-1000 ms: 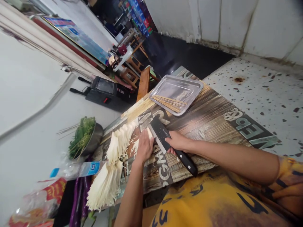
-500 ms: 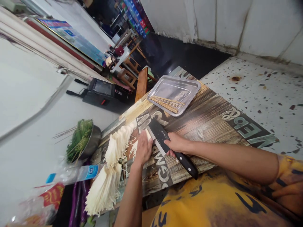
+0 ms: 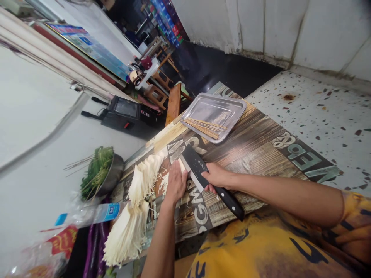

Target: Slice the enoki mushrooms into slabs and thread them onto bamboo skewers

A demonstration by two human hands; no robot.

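Note:
My right hand [image 3: 215, 175] is wrapped round a cleaver [image 3: 194, 164] with a black handle, where the handle meets the blade. The blade lies tilted against the cut end of a pale enoki mushroom bunch [image 3: 181, 165]. My left hand [image 3: 176, 179] presses down on that bunch, fingers together and partly covering it. Beneath my left hand is a brown cutting board [image 3: 161, 185], mostly hidden. Sliced enoki mushrooms [image 3: 145, 173] lie fanned out left of it, with a second fanned pile [image 3: 127, 233] nearer me.
A metal tray [image 3: 232, 106] with thin wooden skewers [image 3: 204, 127] lies on the wood-patterned table [image 3: 246, 154]. Along the left stand a metal bowl [image 3: 116, 173] of green vegetables [image 3: 98, 168], a plastic bottle [image 3: 89, 214] and purple eggplants [image 3: 95, 247].

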